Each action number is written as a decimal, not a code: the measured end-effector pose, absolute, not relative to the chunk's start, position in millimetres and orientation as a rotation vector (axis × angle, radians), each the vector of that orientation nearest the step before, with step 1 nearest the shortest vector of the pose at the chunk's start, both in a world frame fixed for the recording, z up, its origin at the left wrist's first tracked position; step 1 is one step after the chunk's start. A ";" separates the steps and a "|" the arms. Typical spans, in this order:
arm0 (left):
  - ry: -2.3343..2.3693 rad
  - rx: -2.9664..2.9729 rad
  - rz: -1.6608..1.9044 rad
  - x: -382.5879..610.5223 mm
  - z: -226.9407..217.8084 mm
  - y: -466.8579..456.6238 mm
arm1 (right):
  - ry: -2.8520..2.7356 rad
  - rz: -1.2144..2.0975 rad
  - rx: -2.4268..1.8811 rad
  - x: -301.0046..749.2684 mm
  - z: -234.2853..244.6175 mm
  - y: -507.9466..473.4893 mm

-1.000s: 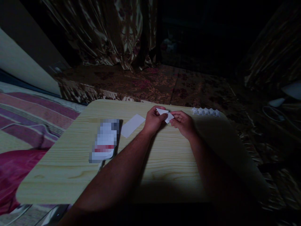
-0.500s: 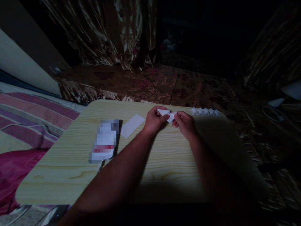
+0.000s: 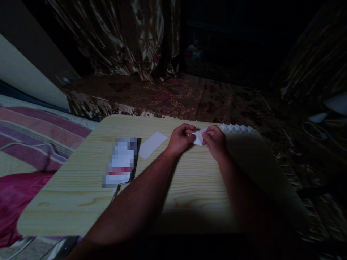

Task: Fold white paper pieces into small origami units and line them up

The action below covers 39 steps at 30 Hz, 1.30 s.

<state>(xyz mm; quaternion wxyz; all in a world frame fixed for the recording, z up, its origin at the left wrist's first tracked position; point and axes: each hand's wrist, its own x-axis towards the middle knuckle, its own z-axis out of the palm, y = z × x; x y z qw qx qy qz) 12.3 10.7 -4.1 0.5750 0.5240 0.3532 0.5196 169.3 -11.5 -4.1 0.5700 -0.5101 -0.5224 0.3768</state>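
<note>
A folded piece of white paper [image 3: 200, 137] is held between my two hands above the far part of the wooden table. My left hand [image 3: 181, 139] pinches its left side, the thumb lying on top. On the right edge, my right hand [image 3: 215, 141] grips the paper between thumb and fingers. Left of my hands a flat white paper strip [image 3: 153, 144] rests on the tabletop. Several small folded paper pieces [image 3: 236, 128] stand in a row near the far right edge.
The pale wooden table [image 3: 70, 195] has rounded corners. A phone [image 3: 121, 162], its screen blurred, lies on the left with a cable at its lower end. A striped bedspread [image 3: 35, 133] is at the left. Patterned curtains [image 3: 151, 39] hang behind, and a white lamp [image 3: 336, 104] stands at far right.
The folded paper has turned in my hands; its pointed left flap no longer shows above my left hand, and one point now rises toward my right fingers. The rest stays put.
</note>
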 end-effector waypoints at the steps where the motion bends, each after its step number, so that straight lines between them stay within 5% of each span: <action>1: 0.836 1.242 1.199 12.4 -4.9 10.7 | -1.218 0.882 -1.194 169.1 -4.3 -11.7; 39: 0.879 1.381 1.136 8.7 -10.7 13.0 | -1.279 1.079 -1.178 180.4 -10.3 -9.1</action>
